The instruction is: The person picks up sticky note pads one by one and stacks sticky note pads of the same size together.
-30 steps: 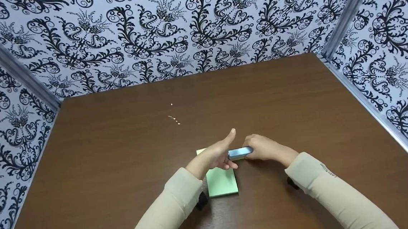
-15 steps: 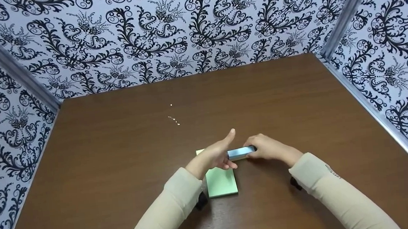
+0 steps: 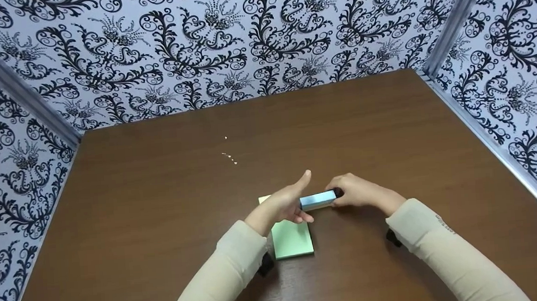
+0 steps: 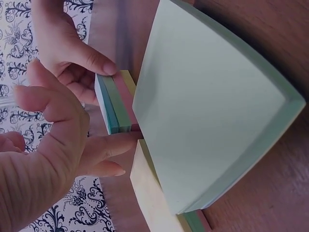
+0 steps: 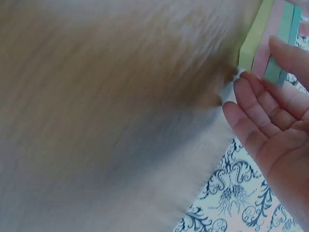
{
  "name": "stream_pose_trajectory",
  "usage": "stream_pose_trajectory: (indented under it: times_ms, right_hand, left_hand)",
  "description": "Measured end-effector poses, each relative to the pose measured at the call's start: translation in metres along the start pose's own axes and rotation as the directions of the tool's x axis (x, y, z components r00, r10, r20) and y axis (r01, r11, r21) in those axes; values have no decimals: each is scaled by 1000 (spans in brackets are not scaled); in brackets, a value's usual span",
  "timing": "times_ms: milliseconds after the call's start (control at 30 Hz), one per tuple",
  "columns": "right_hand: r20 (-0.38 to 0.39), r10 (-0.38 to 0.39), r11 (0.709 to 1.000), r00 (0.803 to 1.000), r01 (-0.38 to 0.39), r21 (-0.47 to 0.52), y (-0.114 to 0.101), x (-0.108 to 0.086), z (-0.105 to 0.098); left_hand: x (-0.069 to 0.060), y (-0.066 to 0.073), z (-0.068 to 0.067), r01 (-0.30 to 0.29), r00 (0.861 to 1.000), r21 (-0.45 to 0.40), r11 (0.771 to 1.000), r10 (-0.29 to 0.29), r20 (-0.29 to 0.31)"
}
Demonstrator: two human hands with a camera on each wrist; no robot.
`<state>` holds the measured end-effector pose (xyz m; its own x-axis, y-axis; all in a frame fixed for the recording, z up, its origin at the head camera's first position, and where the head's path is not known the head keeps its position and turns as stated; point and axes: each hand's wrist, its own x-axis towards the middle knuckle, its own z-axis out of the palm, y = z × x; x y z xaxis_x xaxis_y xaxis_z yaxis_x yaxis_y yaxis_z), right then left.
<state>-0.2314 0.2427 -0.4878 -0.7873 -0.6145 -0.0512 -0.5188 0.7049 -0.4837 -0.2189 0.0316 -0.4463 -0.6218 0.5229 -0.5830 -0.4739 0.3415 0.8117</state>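
Note:
A block of sticky notes (image 3: 318,200) with a blue top stands right of centre in the head view. The left wrist view shows its blue, green, pink and yellow layers. My right hand (image 3: 359,192) pinches the block's right end, thumb on the near side; the right wrist view shows the thumb (image 5: 289,55) on the layers. My left hand (image 3: 281,204) is at the block's left end, thumb raised, fingers extended and touching that end. Beneath the left hand lies a green sticky note pad (image 3: 292,239), and a cream-topped pad (image 4: 153,195) is partly hidden behind it.
The brown table (image 3: 159,214) reaches back to a black-and-white patterned wall (image 3: 223,45). Patterned side walls with metal frame edges (image 3: 500,153) close in left and right. Small white specks (image 3: 229,156) show on the tabletop ahead of the hands.
My right hand has slid slightly to the right along the sticky note block, baring more of its blue top. The left hand and the green pad have stayed in place.

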Motion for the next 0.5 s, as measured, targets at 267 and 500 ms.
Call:
stream_pose_trajectory:
  times_ms: [267, 500]
  right_hand:
    - [62, 106, 994, 992, -107, 7, 6, -8, -6]
    - [-11, -31, 996, 999, 30, -80, 6, -10, -2]
  left_hand:
    - [-1, 0, 1, -6, 1000, 6, 1000, 6, 16]
    - [-2, 0, 2, -5, 1000, 11, 1000, 5, 19]
